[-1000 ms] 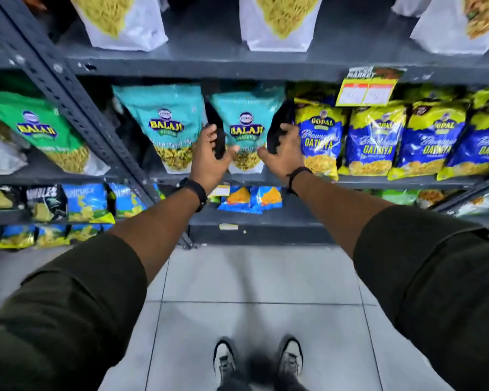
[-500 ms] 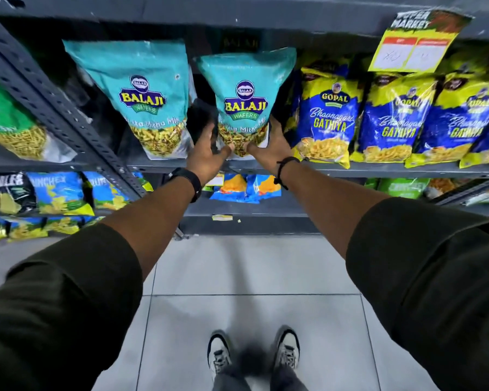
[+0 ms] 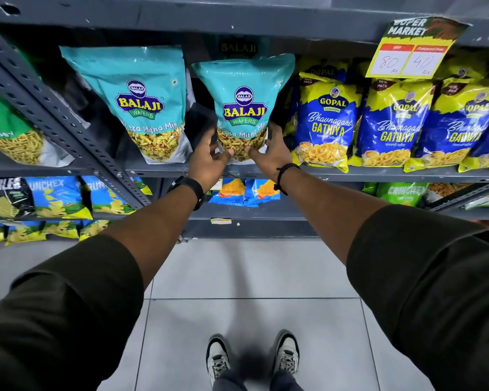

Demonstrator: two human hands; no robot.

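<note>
Balaji pouch [image 3: 243, 105] | lower corners hidden | left hand [image 3: 208, 162], right hand [image 3: 271, 156] gripping it

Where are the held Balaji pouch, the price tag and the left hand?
held Balaji pouch [image 3: 244, 110], head view: its logo.
price tag [image 3: 390, 62], head view: left white box.
left hand [image 3: 206, 165], head view: its back.

Grey metal shelving [image 3: 237, 21], perforated slanted upright [image 3: 54, 108], pale tiled floor [image 3: 251, 269], yellow price card [image 3: 407, 57]

Both arms extended forward; left hand [image 3: 209, 162], right hand [image 3: 273, 155] palms facing inward, fingers [image 3: 275, 131] curled in grip.
</note>
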